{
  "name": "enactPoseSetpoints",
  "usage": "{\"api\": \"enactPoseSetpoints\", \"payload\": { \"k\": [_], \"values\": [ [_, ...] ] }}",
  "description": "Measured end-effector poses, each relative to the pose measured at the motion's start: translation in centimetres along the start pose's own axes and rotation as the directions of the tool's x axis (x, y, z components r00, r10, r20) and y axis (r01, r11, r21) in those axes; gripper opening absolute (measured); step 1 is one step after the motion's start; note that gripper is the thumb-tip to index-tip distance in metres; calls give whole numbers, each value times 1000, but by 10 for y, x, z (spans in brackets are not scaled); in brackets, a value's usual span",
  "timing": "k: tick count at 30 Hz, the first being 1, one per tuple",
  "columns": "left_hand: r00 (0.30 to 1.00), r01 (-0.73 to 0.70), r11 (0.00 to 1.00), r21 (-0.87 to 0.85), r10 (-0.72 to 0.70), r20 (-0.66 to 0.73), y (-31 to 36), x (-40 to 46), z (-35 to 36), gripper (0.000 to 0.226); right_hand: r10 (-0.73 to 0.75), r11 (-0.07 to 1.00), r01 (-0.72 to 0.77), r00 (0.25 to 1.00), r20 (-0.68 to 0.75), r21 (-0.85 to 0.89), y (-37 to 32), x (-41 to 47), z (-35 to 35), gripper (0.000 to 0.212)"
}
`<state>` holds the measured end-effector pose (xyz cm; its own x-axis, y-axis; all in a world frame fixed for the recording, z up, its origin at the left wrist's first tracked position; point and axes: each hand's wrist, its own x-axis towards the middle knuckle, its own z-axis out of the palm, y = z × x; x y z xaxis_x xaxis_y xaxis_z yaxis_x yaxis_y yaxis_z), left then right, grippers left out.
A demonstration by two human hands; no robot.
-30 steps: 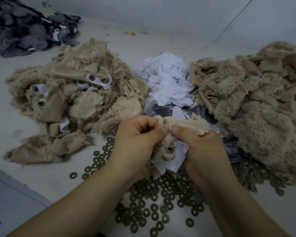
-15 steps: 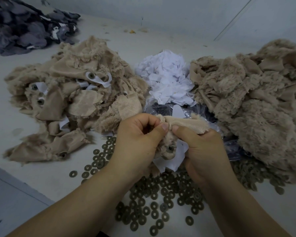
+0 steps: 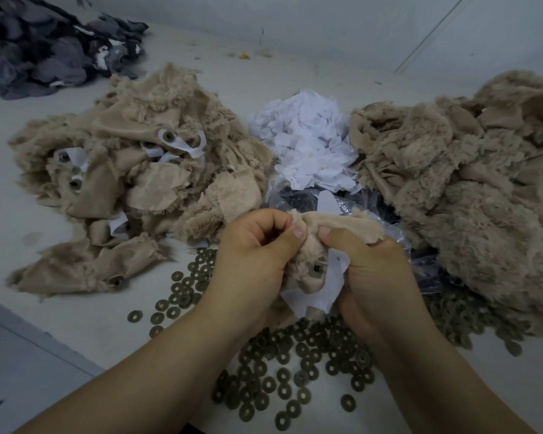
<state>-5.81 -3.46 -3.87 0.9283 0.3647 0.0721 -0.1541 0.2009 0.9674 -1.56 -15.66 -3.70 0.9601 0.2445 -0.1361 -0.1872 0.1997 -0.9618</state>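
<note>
A small tan plush piece (image 3: 308, 264) with a white backing patch (image 3: 320, 296) is held between both hands above the table. My left hand (image 3: 251, 261) pinches its top edge with thumb and curled fingers. My right hand (image 3: 373, 270) grips the folded tan fabric on the other side, its thumb next to my left thumb. A round dark eye part (image 3: 316, 269) shows on the fuzzy face between my hands.
Dark washers (image 3: 282, 371) lie scattered on the table under my wrists. A pile of tan pieces with eyes (image 3: 132, 170) lies left, a fluffy tan pile (image 3: 470, 183) right, white patches (image 3: 308, 145) behind, a clear bag of dark parts (image 3: 367, 208), and grey fabric (image 3: 44, 45) far left.
</note>
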Motion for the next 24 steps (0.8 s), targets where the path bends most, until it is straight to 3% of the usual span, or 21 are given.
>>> {"api": "enactPoseSetpoints", "payload": {
  "k": [3, 5, 6, 9, 13, 16, 18, 21, 24],
  "values": [
    [1000, 21, 997, -71, -20, 9, -1, 0, 0, 32, 93, 992, -75, 979, -179, 101, 16, 11, 12, 31],
    [1000, 11, 997, -74, -10, 8, -1, 1, 0, 31, 48, 993, -37, 994, -97, 114, 36, 5, 5, 42],
    [1000, 0, 998, -61, 1, 6, 0, 1, 0, 27, 37, 995, -33, 998, -41, 94, 36, 6, 4, 38],
    [1000, -14, 1000, 8, 14, -5, 2, 2, 0, 14, 61, 998, -64, 988, -139, -13, 20, 14, 5, 22],
    [999, -17, 995, 102, 21, -36, -1, 3, -1, 13, -115, 988, 116, 993, 13, -106, 1, 3, -6, 9],
    [999, -22, 992, 125, 27, -36, -1, 4, -3, 19, -114, 990, 112, 993, -25, -84, 2, 3, -4, 4],
    [999, -34, 989, 141, 39, -34, -1, 4, -3, 17, -59, 998, 59, 997, -54, 7, 3, 3, 1, 14],
    [988, -125, 968, 218, 141, -59, 1, 3, -4, 19, -25, 999, 27, 997, -70, 30, 3, 4, 2, 8],
    [941, -308, 870, 385, 338, -12, 5, 2, -4, 24, -27, 1000, 27, 998, -57, 6, 3, 4, 1, 8]
  ]
}}
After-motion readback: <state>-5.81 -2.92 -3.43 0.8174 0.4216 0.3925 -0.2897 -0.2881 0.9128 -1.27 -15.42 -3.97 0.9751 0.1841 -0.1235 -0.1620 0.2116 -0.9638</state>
